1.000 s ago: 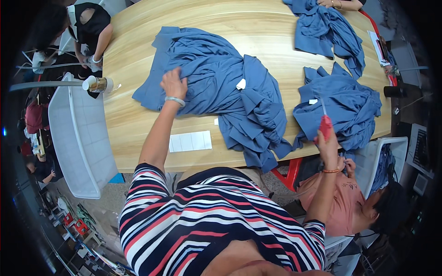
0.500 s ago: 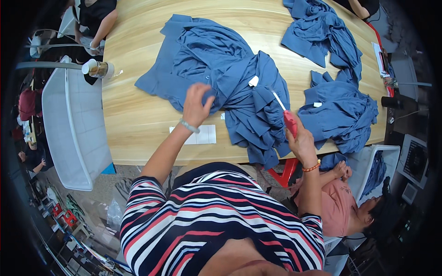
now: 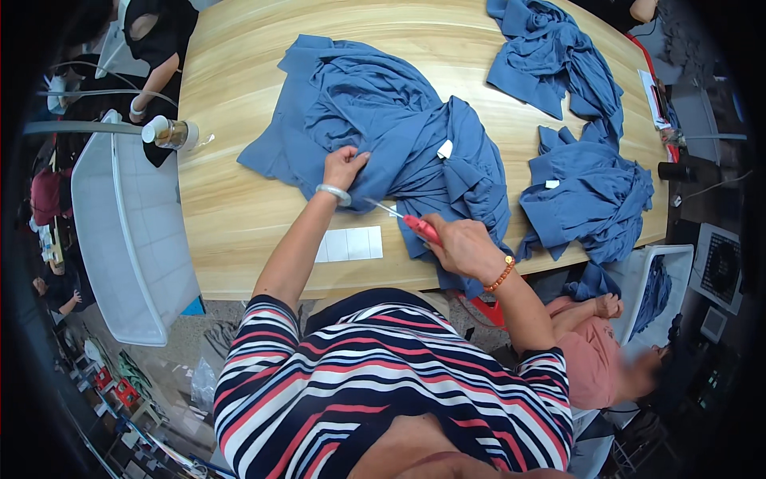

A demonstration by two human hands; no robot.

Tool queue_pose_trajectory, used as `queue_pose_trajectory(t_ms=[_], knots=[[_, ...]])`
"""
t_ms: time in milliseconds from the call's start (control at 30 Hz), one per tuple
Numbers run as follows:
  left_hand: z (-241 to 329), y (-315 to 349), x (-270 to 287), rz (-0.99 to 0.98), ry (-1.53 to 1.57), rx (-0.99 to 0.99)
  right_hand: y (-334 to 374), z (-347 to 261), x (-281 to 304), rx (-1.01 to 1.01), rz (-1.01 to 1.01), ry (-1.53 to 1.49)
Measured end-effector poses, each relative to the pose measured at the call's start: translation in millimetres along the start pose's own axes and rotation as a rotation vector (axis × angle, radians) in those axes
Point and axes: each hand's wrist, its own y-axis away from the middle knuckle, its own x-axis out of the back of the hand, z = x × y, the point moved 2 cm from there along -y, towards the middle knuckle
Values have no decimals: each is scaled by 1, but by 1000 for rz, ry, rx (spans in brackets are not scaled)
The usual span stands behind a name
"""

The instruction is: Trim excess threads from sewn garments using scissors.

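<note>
The left hand (image 3: 343, 170) is pinching a fold of the blue garment (image 3: 403, 120), which is lying bunched on the desk (image 3: 231, 88). The right hand (image 3: 467, 247) is closing around a red-handled tool (image 3: 421, 230), whose thin metal tip is pointing toward the left wrist. 2 more blue garments (image 3: 590, 195) are lying farther right.

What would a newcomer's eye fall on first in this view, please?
Probably the large blue garment spread across the middle of the wooden table, with the left hand at its near side. Next comes the red-handled tool in the right hand, its thin metal tip pointing leftward. Two more blue heaps lie along the table's right side.
</note>
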Motion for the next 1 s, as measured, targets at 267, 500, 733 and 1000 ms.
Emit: queue_pose_trajectory(t_ms=[267,500,733,1000], knots=[[9,37,21,64,-274,-164,-6,8,6,-69,122,-162],[31,-33,-3,94,793,491,-27,13,19,-79,210,-190],[-10,-43,-5,39,1079,316,-46,20,26,-131,106,-50],[11,-30,-4,-73,1102,290,-79,15,29,-101,128,2]])
